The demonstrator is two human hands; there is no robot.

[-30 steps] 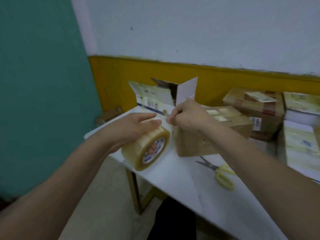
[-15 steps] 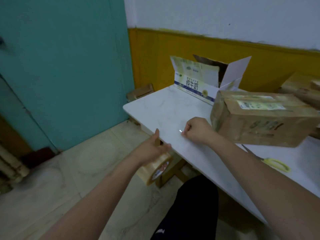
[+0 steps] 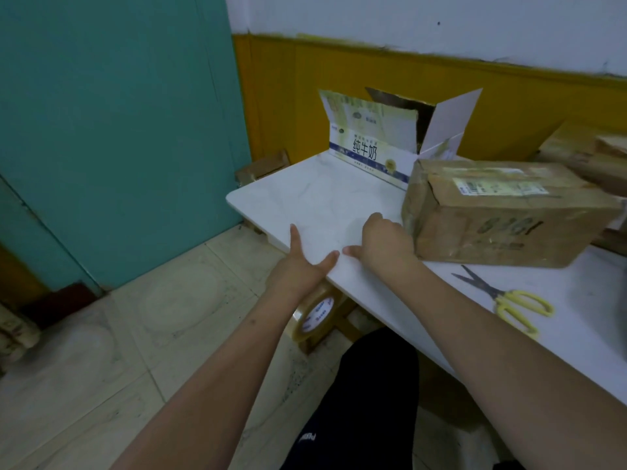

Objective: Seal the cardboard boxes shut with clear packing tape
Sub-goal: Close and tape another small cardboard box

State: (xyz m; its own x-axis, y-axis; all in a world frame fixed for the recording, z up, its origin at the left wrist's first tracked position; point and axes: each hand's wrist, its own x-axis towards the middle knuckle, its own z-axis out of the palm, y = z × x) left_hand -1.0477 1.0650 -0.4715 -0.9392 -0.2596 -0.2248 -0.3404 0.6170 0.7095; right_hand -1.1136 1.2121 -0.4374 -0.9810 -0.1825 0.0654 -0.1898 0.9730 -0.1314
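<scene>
The tape roll (image 3: 314, 315) is gripped by the left hand (image 3: 298, 266) just below the table (image 3: 325, 205) edge, forefinger and thumb spread onto the top. Beside that thumb, the right hand (image 3: 381, 244) is curled, probably pinching the clear tape end, though the strip cannot be made out. Just beyond its knuckles sits a brown box (image 3: 502, 212); an open box (image 3: 390, 137) is farther back, scissors (image 3: 509, 300) to the right.

My left hand (image 3: 302, 266) holds the tape roll (image 3: 314, 315) below the table (image 3: 305, 201) edge; my right hand (image 3: 383, 245) rests beside the brown box (image 3: 502, 215), scissors (image 3: 505, 298) nearby.
</scene>
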